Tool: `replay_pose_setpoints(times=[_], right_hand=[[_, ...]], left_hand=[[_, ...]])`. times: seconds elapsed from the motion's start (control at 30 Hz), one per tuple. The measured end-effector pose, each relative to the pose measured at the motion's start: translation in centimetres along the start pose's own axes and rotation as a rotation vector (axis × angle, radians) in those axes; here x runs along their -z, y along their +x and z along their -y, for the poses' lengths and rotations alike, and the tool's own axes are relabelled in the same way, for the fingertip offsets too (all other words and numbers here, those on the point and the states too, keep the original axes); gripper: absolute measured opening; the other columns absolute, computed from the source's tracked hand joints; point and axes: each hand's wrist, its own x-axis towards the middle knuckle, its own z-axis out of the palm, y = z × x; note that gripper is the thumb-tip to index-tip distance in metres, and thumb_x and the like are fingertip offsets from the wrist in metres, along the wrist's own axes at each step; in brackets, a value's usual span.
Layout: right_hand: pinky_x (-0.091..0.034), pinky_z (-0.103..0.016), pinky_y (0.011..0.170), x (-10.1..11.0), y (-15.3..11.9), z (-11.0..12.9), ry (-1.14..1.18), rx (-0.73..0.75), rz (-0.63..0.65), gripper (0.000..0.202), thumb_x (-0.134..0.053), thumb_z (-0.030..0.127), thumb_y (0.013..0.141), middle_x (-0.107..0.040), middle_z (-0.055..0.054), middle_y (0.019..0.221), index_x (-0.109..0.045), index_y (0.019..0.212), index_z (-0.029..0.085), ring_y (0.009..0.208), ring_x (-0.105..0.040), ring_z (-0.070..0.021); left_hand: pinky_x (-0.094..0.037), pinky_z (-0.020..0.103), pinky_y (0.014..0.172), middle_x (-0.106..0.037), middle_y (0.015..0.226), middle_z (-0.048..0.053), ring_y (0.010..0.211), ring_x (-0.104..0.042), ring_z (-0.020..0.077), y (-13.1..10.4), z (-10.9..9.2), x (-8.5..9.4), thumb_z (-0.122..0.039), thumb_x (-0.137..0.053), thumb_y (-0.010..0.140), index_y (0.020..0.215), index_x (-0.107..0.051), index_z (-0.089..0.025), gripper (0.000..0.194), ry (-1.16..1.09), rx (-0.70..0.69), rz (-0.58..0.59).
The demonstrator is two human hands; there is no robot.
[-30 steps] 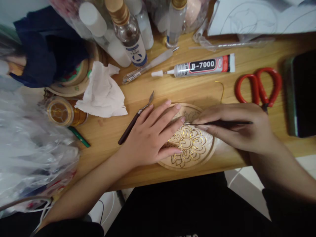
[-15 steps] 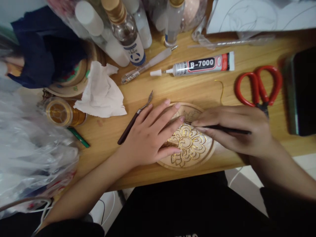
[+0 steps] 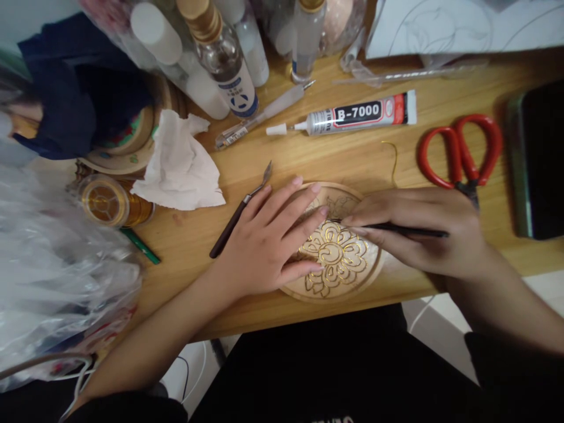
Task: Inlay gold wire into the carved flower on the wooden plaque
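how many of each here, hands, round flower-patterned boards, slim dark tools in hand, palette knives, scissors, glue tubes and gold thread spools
hands, left and right: 2
round flower-patterned board: 1
slim dark tool, in right hand: 1
palette knife: 1
scissors: 1 pair
B-7000 glue tube: 1
gold thread spool: 1
total: 8

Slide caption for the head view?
Left hand rests on a wooden disc as the right hand holds a slim dark tool at its gold-outlined flower.
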Motion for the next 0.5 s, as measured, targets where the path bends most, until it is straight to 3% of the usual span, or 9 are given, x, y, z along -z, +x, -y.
replay_pose_setpoints(times=[0.2, 0.5], right_hand=[[-0.059, -0.030, 0.068, 0.03, 0.03, 0.07, 0.013, -0.037, 0.016, 0.011, -0.065, 0.020, 0.089, -0.074, 0.000, 0.083, -0.069, 0.095, 0.029, 0.079, -0.073, -0.0174], [-0.058, -0.026, 0.068, 0.24, 0.09, -0.23, 0.147, -0.009, 0.018, 0.008, -0.069, 0.014, 0.086, -0.075, -0.005, 0.085, -0.068, 0.093, 0.018, 0.080, -0.072, -0.0149]], left_hand=[[-0.030, 0.048, 0.114, -0.048, 0.148, 0.015, 0.141, -0.038, 0.0330, -0.01, 0.02, -0.09, -0.058, -0.047, 0.095, 0.137, -0.051, -0.014, 0.061, 0.018, -0.011, -0.020], [-0.031, 0.048, 0.114, -0.049, 0.148, 0.014, 0.141, -0.039, 0.0327, -0.09, 0.05, -0.31, -0.055, -0.047, 0.096, 0.137, -0.051, -0.015, 0.057, 0.023, -0.009, -0.045]])
